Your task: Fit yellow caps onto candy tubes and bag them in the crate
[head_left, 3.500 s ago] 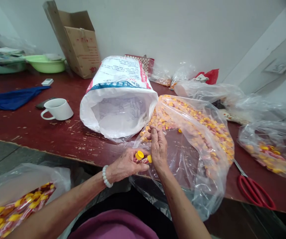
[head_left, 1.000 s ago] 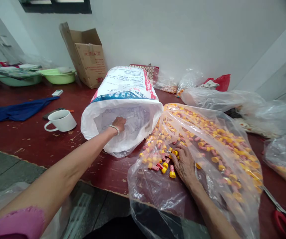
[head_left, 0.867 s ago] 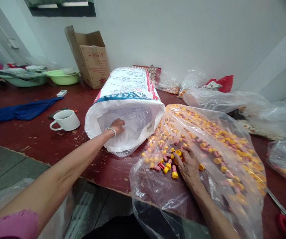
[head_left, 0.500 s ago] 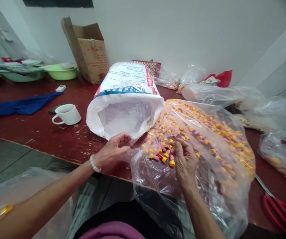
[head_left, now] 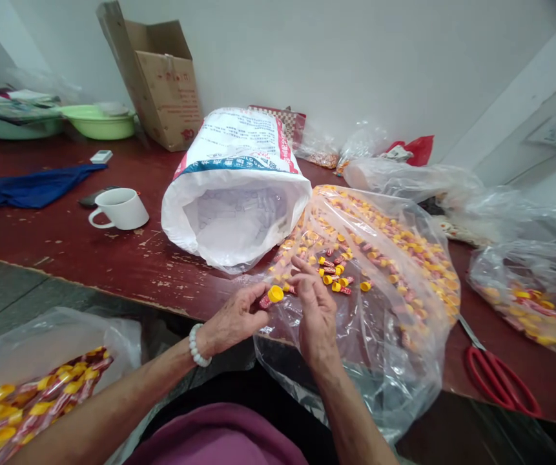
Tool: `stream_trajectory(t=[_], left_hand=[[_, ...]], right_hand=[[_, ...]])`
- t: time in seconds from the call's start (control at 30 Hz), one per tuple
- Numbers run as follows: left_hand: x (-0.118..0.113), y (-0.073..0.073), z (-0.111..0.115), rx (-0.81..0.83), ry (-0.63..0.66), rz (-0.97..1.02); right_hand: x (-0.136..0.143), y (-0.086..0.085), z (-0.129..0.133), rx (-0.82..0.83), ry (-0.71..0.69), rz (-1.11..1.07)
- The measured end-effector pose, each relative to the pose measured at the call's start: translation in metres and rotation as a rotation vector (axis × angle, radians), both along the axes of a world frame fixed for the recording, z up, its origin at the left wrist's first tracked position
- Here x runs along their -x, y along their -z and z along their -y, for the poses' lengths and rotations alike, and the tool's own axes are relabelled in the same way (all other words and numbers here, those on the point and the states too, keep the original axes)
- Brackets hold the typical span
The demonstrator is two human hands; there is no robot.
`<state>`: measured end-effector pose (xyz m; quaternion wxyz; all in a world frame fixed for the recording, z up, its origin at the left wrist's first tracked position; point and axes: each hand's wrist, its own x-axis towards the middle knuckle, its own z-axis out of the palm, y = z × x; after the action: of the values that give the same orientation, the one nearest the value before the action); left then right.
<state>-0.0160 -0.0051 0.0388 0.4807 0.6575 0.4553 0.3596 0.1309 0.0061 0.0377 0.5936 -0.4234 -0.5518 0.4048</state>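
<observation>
My left hand, with a pale bead bracelet at the wrist, pinches a small red-patterned tube with a yellow cap over the table's front edge. Just right of it is my right hand, its fingers apart and pointing left; I see nothing in them. Beyond that hand, loose yellow-capped pieces lie at the mouth of a clear plastic bag with many more like them inside. A white printed sack lies behind my left hand, its mouth facing me, with see-through pieces inside.
On the red table stand a white mug, a cardboard box and a green basin. Red-handled scissors lie at the right. Lower left, another plastic bag holds longer yellow-and-red pieces.
My right hand has moved left, away from the loose pieces, and its fingers have spread. My left hand has come down from the sack's mouth and now holds a yellow-capped tube. The view has shifted.
</observation>
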Motion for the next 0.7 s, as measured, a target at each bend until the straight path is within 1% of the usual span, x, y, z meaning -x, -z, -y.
stream_trajectory(t=[0.07,0.1,0.17,0.23,0.3,0.37,0.47,0.57,0.63,0.7], left_hand=[[-0.003,0.000,0.000,-0.154,-0.019,-0.199],[-0.005,0.000,0.001,-0.214,-0.032,-0.287],[-0.011,0.002,0.003,-0.281,-0.053,-0.423],[-0.016,0.005,0.005,-0.306,-0.053,-0.505],[-0.019,0.008,0.004,-0.321,-0.027,-0.544],[-0.020,0.010,0.001,-0.314,0.001,-0.538],[-0.017,0.008,-0.005,-0.199,-0.014,-0.407],[-0.008,0.004,-0.009,-0.001,-0.044,-0.132],[0.002,0.002,-0.012,0.133,-0.067,0.072],[0.014,0.003,-0.019,0.220,-0.151,0.248]], right_hand=[[-0.001,-0.003,-0.010,0.022,0.082,-0.028],[0.002,-0.003,-0.015,0.013,0.126,-0.006],[0.010,0.001,-0.021,-0.020,0.144,0.079],[0.019,0.008,-0.023,-0.038,0.102,0.149],[0.023,0.014,-0.022,-0.032,0.059,0.190],[0.021,0.016,-0.022,-0.045,0.078,0.227],[0.004,0.011,-0.025,0.009,0.126,0.181],[-0.028,0.006,-0.031,0.099,0.215,0.109],[-0.053,0.012,-0.034,0.099,0.307,0.212],[-0.075,0.028,-0.037,0.095,0.364,0.440]])
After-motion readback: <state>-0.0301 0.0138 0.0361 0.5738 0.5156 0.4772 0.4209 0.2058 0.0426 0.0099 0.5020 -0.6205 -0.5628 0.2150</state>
